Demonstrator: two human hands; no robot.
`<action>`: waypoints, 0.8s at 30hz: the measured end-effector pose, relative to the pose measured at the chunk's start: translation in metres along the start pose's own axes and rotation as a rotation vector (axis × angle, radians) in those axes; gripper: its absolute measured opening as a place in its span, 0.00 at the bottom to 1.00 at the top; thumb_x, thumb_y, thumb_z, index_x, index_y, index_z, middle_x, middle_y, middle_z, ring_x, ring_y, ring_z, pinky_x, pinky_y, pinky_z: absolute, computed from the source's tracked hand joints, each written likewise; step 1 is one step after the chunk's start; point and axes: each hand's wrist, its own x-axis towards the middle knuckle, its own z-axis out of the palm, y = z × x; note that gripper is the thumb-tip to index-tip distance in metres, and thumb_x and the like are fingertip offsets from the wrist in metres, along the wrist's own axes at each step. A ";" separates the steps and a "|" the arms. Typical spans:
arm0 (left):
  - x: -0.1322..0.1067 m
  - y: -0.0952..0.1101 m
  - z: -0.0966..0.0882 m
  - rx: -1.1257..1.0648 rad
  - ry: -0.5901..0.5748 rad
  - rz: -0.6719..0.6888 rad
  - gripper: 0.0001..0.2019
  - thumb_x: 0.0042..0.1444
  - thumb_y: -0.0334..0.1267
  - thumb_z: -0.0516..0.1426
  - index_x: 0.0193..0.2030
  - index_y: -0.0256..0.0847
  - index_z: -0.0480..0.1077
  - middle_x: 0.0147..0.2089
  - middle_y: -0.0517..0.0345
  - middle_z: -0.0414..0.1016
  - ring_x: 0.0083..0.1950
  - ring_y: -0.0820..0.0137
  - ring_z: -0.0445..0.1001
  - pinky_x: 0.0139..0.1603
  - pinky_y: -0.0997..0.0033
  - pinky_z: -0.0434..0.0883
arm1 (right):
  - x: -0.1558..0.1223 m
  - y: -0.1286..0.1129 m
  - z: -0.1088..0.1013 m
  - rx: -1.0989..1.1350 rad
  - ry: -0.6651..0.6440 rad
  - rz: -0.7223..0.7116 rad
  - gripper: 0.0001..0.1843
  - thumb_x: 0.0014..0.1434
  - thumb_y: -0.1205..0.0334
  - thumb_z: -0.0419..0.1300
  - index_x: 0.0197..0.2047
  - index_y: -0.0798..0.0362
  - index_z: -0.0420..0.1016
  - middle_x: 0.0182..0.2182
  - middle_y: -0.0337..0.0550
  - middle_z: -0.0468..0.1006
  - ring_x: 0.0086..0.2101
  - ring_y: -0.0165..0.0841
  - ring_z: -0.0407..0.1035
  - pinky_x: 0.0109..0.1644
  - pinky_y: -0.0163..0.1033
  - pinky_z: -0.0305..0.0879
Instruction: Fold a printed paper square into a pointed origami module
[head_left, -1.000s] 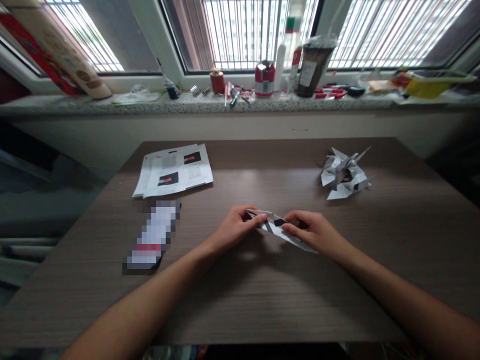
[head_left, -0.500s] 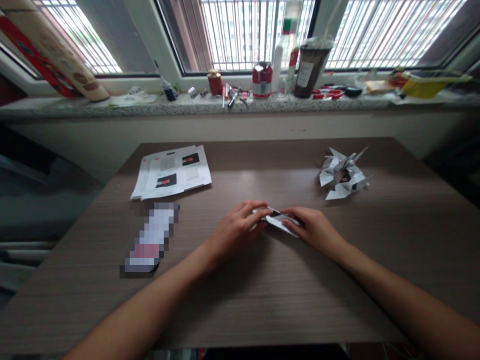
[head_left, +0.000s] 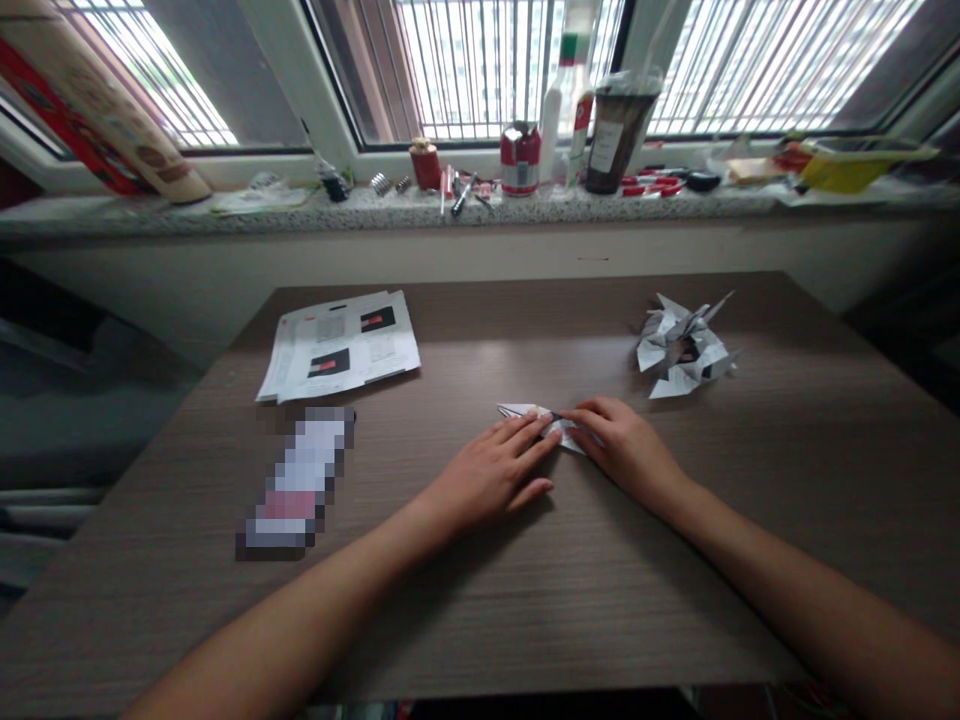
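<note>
folded paper (head_left: 571,438) points far-left, long axis slanting to near-right
left hand (head_left: 491,472) over its middle, fingers apart; right hand (head_left: 628,445) at its right end, clamping unclear

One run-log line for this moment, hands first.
left hand: flat over folded paper | right hand: at its right side | table: paper stack far left, spiky paper cluster far right

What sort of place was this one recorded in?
Probably a room in a home, though an office is possible: a wood-grain table stands by a barred window, whose stone sill holds everyday clutter such as a red can and a lidded drink cup.
</note>
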 end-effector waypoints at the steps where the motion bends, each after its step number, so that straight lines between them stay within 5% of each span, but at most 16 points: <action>1: 0.000 0.000 0.000 0.003 -0.003 -0.001 0.31 0.73 0.53 0.50 0.77 0.43 0.52 0.79 0.46 0.50 0.80 0.56 0.45 0.78 0.53 0.49 | 0.000 -0.001 0.000 -0.027 -0.007 -0.013 0.16 0.74 0.59 0.52 0.56 0.52 0.78 0.47 0.53 0.79 0.47 0.45 0.73 0.53 0.50 0.72; 6: 0.002 -0.003 0.004 0.005 -0.010 0.012 0.31 0.74 0.54 0.49 0.77 0.41 0.52 0.79 0.46 0.49 0.81 0.57 0.43 0.79 0.53 0.44 | -0.006 -0.014 0.005 -0.162 -0.066 -0.050 0.24 0.75 0.56 0.49 0.64 0.59 0.72 0.59 0.61 0.75 0.57 0.50 0.70 0.62 0.55 0.68; 11: 0.002 -0.005 0.005 -0.005 -0.024 0.003 0.30 0.76 0.51 0.45 0.78 0.40 0.49 0.80 0.47 0.44 0.81 0.62 0.40 0.79 0.58 0.44 | -0.015 -0.023 0.019 -0.209 -0.099 -0.051 0.41 0.73 0.44 0.50 0.78 0.59 0.46 0.74 0.62 0.52 0.72 0.49 0.49 0.75 0.57 0.50; 15: 0.001 -0.007 0.004 0.011 -0.055 0.006 0.30 0.77 0.49 0.43 0.79 0.37 0.45 0.80 0.48 0.42 0.81 0.66 0.39 0.80 0.62 0.41 | -0.019 -0.021 0.025 -0.219 -0.121 -0.042 0.45 0.73 0.40 0.47 0.80 0.55 0.33 0.76 0.57 0.45 0.74 0.46 0.43 0.76 0.54 0.45; 24: -0.007 -0.004 0.005 0.162 -0.059 -0.097 0.31 0.76 0.55 0.41 0.80 0.47 0.43 0.81 0.52 0.35 0.81 0.60 0.35 0.80 0.54 0.38 | -0.019 -0.021 0.025 -0.292 -0.147 -0.033 0.48 0.73 0.37 0.44 0.78 0.52 0.18 0.77 0.53 0.39 0.74 0.45 0.40 0.76 0.54 0.45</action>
